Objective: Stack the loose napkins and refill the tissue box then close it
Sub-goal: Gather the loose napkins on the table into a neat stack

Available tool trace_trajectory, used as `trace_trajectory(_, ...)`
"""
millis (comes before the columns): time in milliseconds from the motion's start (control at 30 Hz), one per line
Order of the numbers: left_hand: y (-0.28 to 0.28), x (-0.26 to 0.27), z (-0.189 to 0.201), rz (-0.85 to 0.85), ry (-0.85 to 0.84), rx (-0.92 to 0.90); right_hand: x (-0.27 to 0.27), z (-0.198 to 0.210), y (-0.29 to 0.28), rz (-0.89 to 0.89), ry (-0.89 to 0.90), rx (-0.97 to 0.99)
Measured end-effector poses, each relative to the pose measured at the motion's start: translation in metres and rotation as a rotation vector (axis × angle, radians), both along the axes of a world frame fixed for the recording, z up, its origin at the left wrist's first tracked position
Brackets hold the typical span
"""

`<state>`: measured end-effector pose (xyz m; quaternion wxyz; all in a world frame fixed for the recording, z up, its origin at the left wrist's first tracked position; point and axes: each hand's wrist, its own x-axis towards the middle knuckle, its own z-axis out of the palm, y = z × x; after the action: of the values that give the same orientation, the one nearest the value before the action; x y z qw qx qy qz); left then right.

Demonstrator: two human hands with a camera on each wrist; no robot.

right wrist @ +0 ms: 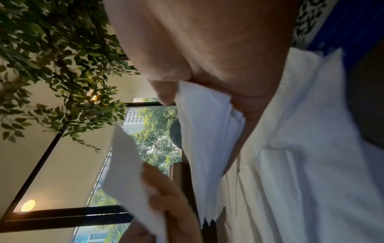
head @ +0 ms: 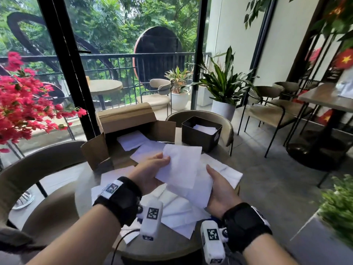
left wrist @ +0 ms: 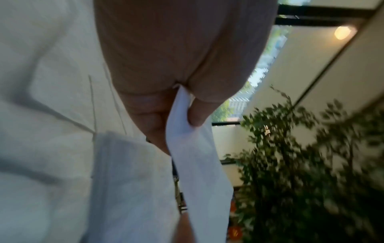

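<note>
My left hand (head: 150,172) pinches one napkin (head: 181,167); right hand (head: 219,190) grips a small stack (head: 198,190) above the tabletop (head: 172,245). Thin, floppy, tears easily, so I'd hold by the edges. Box (head: 200,132) sits open behind.

The napkin (head: 181,165) between my left fingers (head: 164,159) is plain white, with no print. The small stack of napkins (head: 198,190) in my right hand (head: 219,190) is the same white, and so are the loose napkins (head: 177,213) under both my hands. They lie on a grey-beige surface (head: 172,243). Beyond my left fingers is a brown cardboard box (head: 122,131), with white sheets inside. Beyond my right fingers is a dark brown, almost black tissue box (head: 200,136), with white paper in it. On both my wrists are black straps (head: 122,201) and white blocks with black square patterns (head: 152,217). Far left of my fingers are pink-red flowers (head: 21,104).
</note>
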<state>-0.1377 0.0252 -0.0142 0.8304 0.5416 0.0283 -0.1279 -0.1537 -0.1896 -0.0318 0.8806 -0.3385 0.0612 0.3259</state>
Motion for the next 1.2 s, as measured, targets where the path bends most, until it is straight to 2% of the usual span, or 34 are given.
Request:
trace_trajectory(67,-0.009,0.003,-0.005,0.059,-0.028,0.155,0.000,-0.001,0.002,0.027,-0.030,0.067)
trace_trajectory(200,-0.025,0.011,-0.008,0.252,-0.147,0.579,0.003,-0.006,0.000,0.034,0.019,0.073)
trace_trajectory(367,-0.041,0.011,-0.011,0.338,-0.166,0.790,0.005,-0.009,-0.003,0.025,0.050,-0.010)
trace_trajectory(500,-0.051,0.009,-0.009,0.311,-0.106,0.851,0.009,-0.011,-0.004,0.012,0.059,-0.028)
trace_trajectory(633,-0.042,0.007,-0.010,0.273,-0.093,0.664,0.014,-0.019,-0.007,-0.021,0.038,-0.049)
trace_trajectory(700,-0.034,0.006,-0.006,0.297,-0.140,0.608,0.015,-0.019,-0.010,-0.032,0.028,-0.047)
trace_trajectory(767,-0.034,0.004,0.002,0.289,-0.236,0.636,0.012,-0.014,-0.013,-0.021,0.006,-0.001)
trace_trajectory(867,-0.044,0.001,0.015,0.196,-0.300,0.664,0.008,-0.012,-0.013,-0.009,-0.039,0.046)
trace_trajectory(933,-0.052,0.001,0.023,0.128,-0.294,0.650,0.008,-0.015,-0.012,-0.031,-0.084,0.049)
trace_trajectory(1100,-0.062,0.010,0.031,0.081,-0.174,0.604,0.006,-0.014,-0.014,-0.109,-0.122,0.019)
trace_trajectory(1200,-0.063,0.014,0.032,0.101,-0.157,0.667,0.007,-0.013,-0.018,-0.133,-0.115,-0.004)
